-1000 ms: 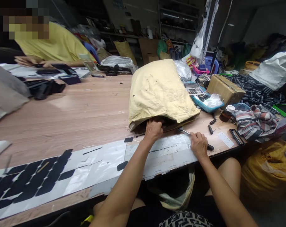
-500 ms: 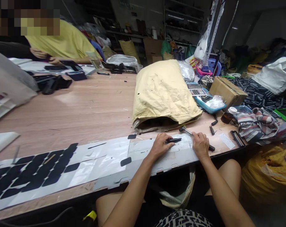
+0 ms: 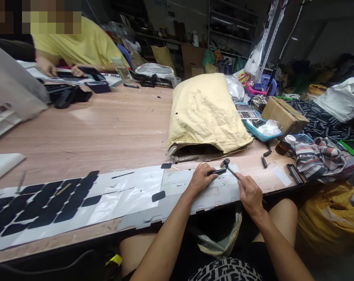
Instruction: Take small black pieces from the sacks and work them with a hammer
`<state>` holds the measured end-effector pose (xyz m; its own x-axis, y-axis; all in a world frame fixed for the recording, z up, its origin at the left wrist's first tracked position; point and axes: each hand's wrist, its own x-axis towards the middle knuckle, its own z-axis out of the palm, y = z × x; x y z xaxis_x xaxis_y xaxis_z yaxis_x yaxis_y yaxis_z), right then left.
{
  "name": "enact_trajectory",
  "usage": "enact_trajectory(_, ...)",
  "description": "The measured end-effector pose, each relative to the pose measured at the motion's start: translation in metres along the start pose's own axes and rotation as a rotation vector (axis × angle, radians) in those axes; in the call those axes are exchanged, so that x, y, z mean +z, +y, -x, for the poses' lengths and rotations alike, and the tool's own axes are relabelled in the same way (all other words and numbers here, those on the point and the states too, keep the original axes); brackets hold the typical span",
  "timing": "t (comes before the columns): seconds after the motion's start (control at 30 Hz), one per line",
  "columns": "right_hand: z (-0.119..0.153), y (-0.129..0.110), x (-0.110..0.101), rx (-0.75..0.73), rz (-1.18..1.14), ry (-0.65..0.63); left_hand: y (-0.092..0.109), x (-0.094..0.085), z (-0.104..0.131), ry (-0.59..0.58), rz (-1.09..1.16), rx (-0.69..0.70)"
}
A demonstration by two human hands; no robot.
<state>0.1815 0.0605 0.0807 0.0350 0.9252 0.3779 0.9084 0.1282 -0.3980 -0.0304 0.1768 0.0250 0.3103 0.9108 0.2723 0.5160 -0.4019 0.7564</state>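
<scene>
Through the head view we look down on a wood-grained table [image 3: 130,121] in a dim, cluttered room, with metal shelving [image 3: 232,27] at the back. A person in yellow [image 3: 80,43] works at the far left. A pale yellow sack [image 3: 206,111] lies in front of us, its dark mouth open towards us. To its right we see a calculator [image 3: 247,112], a blue tray [image 3: 265,134], a cardboard box [image 3: 284,116] and a heap of black ribbed parts [image 3: 326,123]; nearer are a striped cloth [image 3: 317,156] and a brown bottle [image 3: 282,147]. Black patches [image 3: 48,205] lie on a white sheet [image 3: 118,203] along the near edge at left.

A second ago our left hand [image 3: 199,177] was inside the sack; half a second ago it was already out with a black piece [image 3: 218,171]. Since then our right hand [image 3: 251,194] has turned and brought the head of the hammer [image 3: 231,169] close to that piece's far end.

The piece is slim, dark and elongated, lying nearly level over a light grey board [image 3: 177,203], just in front of the sack. Our left fingers are closed on its near end; our right fingers are wrapped around the hammer's handle. The hammer has a metal shaft; whether its head touches the piece, we cannot tell.
</scene>
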Motion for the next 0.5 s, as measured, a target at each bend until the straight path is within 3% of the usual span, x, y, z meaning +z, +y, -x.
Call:
enact_trajectory(0.13, 0.004, 0.002, 0.009, -0.035, 0.108, -0.018, -0.001, 0.002, -0.001, 0.001, -0.014, 0.001)
enact_trajectory(0.33, -0.001, -0.003, 0.012, -0.093, 0.085, 0.071, 0.000, 0.003, 0.000, 0.011, -0.017, -0.013)
enact_trajectory(0.5, -0.003, -0.005, 0.017, -0.176, 0.105, 0.007, 0.004, -0.001, -0.001, -0.017, -0.033, -0.027)
